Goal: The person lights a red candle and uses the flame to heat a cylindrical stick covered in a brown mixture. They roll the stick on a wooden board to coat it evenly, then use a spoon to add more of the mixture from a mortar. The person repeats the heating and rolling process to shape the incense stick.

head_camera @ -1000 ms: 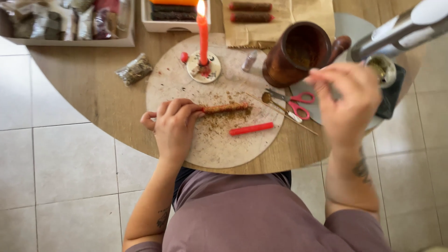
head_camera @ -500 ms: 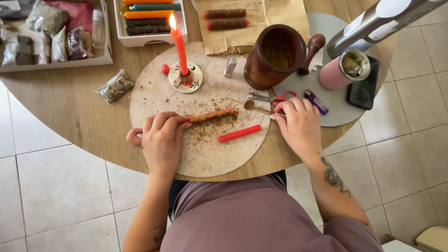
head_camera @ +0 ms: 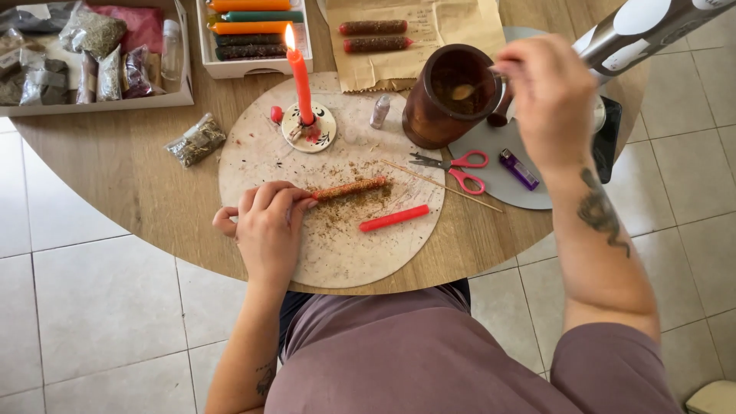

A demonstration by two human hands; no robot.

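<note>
landmark = round board (head_camera: 307,253) on the wooden table (head_camera: 115,176).

far left of the board: open box (head_camera: 100,100) of herb bags. one loose herb bag (head_camera: 196,140) lies just off the board's left edge.

left hand (head_camera: 268,226) rests on the board's left half, fingers closed round the end of a herb-coated candle (head_camera: 349,188). the candle lies flat across the board centre in a scatter of crumbled herbs (head_camera: 353,207). same grip and place as a second ago, no shift.

top of the board: lit red candle (head_camera: 300,80) upright in a small dish holder (head_camera: 308,129). past the board's top edge, a white tray (head_camera: 253,31) of coloured candles. plain red candle (head_camera: 394,218) lies loose on the board, just right of the herbs.

right of the board: brown mortar (head_camera: 448,96), red-handled scissors (head_camera: 452,163), purple lighter (head_camera: 519,169).

change: right hand (head_camera: 548,96) was down by the scissors half a second ago, now it's lifted above the mortar's right rim, fingers pinched shut on a spoon (head_camera: 468,90) whose bowl sits inside the mortar. spoon looks loaded, can't confirm.

read: coating of the held candle is mid-way, hand is at the mortar for more material.
</note>
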